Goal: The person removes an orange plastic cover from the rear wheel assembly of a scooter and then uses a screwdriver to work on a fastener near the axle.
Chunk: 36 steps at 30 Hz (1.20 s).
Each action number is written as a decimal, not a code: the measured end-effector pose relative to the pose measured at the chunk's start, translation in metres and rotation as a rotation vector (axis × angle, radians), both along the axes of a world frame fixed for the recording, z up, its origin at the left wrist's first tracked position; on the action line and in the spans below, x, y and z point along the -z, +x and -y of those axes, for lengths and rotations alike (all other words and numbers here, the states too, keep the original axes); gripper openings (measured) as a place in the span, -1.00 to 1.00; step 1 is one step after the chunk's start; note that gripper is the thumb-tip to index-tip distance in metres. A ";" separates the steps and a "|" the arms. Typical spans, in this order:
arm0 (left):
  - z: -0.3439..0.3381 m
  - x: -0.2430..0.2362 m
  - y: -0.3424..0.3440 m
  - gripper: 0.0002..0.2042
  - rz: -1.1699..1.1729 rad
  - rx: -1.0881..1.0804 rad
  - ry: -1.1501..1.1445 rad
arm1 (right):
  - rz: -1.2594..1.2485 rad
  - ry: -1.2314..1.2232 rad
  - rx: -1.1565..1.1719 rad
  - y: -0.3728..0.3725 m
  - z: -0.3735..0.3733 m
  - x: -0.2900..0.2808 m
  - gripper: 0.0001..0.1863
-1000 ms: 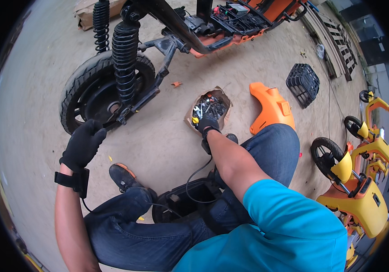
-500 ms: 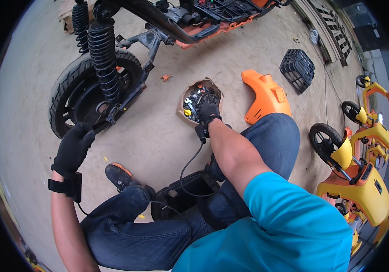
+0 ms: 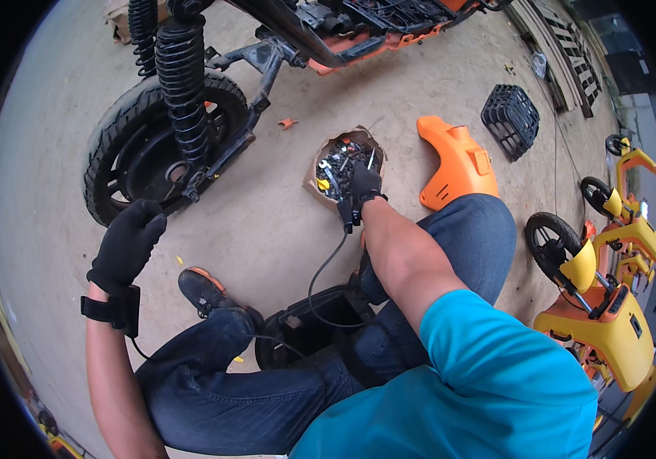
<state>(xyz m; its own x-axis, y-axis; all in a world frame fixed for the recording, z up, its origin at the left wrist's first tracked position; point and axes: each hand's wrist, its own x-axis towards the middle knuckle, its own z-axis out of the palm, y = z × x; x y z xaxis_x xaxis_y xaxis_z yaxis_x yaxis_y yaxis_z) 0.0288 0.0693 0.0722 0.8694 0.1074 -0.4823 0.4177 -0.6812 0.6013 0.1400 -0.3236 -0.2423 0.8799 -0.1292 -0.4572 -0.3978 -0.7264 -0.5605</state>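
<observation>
My right hand (image 3: 365, 182), in a black glove, reaches into an open cardboard box (image 3: 310, 183) on the floor. A thin silvery rod (image 3: 372, 158) rises from its fingertips, which seem closed on it. Small dark hardware (image 3: 343, 157) fills the box, along with silvery pieces and a yellow item (image 3: 323, 184). My left hand (image 3: 125, 243), gloved in black too, is raised in front of the black wheel (image 3: 106, 138) with its fingers curled. What it holds, if anything, is hidden. An orange plastic cover (image 3: 458, 168) lies right of the box, by my right knee.
A partly stripped scooter with a black shock absorber (image 3: 182, 84) stands ahead. A black crate (image 3: 510, 122) lies beyond the orange cover. Yellow scooters (image 3: 596, 329) line the right side. Between my legs sits a black open bin (image 3: 316, 325); a cable (image 3: 314, 279) runs from my right wrist.
My right hand has shifted slightly within the box, and the thin silvery rod now shows at its fingertips. My left hand stays raised and curled. The whole view has shifted slightly.
</observation>
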 end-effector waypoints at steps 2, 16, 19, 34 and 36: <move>0.004 0.001 0.003 -0.84 -0.001 -0.021 -0.010 | 0.011 0.056 0.109 -0.003 -0.001 0.003 -0.60; 0.002 0.016 0.004 -0.83 -0.143 -0.008 -0.093 | -0.095 0.176 0.001 -0.014 -0.034 0.005 -0.32; 0.009 0.018 0.006 -0.84 -0.146 -0.016 -0.118 | -0.078 0.160 0.039 -0.017 -0.036 0.016 -0.33; 0.014 0.021 0.020 -0.81 -0.077 0.045 -0.026 | -0.100 -0.083 0.013 -0.027 -0.039 0.010 -0.42; 0.012 0.016 0.015 -0.80 -0.068 0.034 0.003 | -0.054 -0.052 -0.017 -0.025 -0.044 0.025 -0.48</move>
<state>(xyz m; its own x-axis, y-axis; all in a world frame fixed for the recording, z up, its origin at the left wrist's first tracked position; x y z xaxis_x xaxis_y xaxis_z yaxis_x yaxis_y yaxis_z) 0.0439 0.0573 0.0565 0.8381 0.0797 -0.5397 0.4337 -0.6974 0.5706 0.1149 -0.2797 -0.2674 0.8566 -0.1395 -0.4968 -0.4138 -0.7610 -0.4997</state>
